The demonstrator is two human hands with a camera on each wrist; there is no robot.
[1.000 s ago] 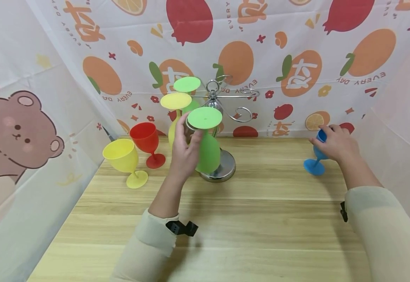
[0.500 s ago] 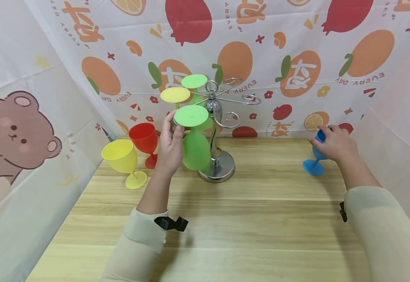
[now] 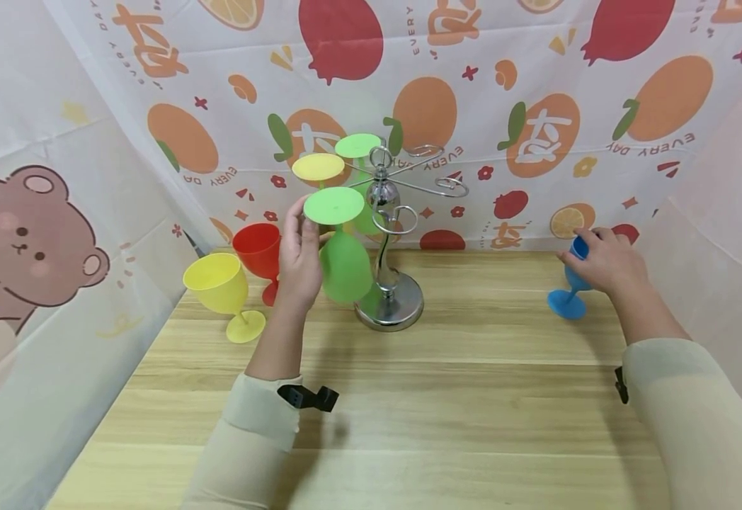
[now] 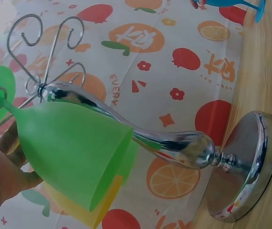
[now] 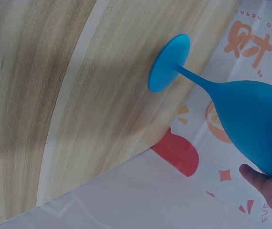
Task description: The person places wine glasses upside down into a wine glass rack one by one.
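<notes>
Left hand [image 3: 299, 258] up at the left side of a silvery metal stand [image 3: 393, 312] with thin curled wire arms and a round base, just left of the table's middle, toward the far edge. Hand lies against a matte green goblet [image 3: 347, 269] hanging upside down, flat foot uppermost; left wrist view shows its stem at a wire loop and fingers beside the bowl. Cannot tell whether they grip it or only rest there.

Two more inverted goblets on the same side of the stand, farther back: a yellow goblet with a flat round foot [image 3: 318, 168] on the left, a second green goblet [image 3: 358, 146] beyond. The wire arms on the right reach out over the table.

Right hand [image 3: 613, 262] at the far right, holding a blue stemmed goblet [image 3: 578, 276] by the rim from above, grasp narrow, thumb on the left. Goblet upright, foot down at the tabletop, well apart from the stand.

Far left: a standing yellow goblet [image 3: 218, 283], upright, mouth up; an upright red goblet [image 3: 256, 251] just beyond and to its right, foot partly hidden by the left hand and forearm.

Table [image 3: 473, 404] pale wood grain. White fruit-print cloth [image 3: 473, 42] across the far side, a brown cartoon bear [image 3: 33, 241] on the left hanging. Light beige sleeves [image 3: 237, 453] on both arms, a small black device [image 3: 304, 397] at the left cuff.
</notes>
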